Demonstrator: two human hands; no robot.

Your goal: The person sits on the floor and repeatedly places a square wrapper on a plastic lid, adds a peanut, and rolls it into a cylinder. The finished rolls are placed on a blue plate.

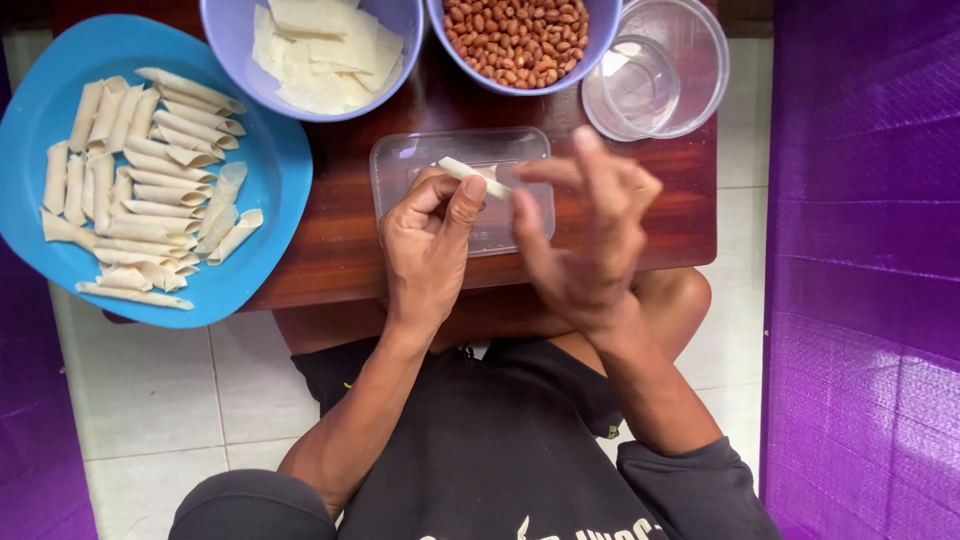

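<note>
My left hand [430,245] and my right hand [585,235] meet over a clear rectangular plastic container [400,160] on a small dark wooden table [340,240]. Between the fingertips of both hands is a thin pale rolled wrapper [470,172], pinched by my left thumb and fingers at one end and touched by my right index finger and thumb at the other. My right hand's other fingers are spread upward.
A blue plate [270,180] at the left holds several rolled wrappers [150,180]. At the top stand a lavender bowl of flat wrapper sheets [320,50], a bowl of peanuts [520,35] and stacked clear round cups [655,75]. Purple cloth [860,270] hangs at the right; white floor tiles lie below.
</note>
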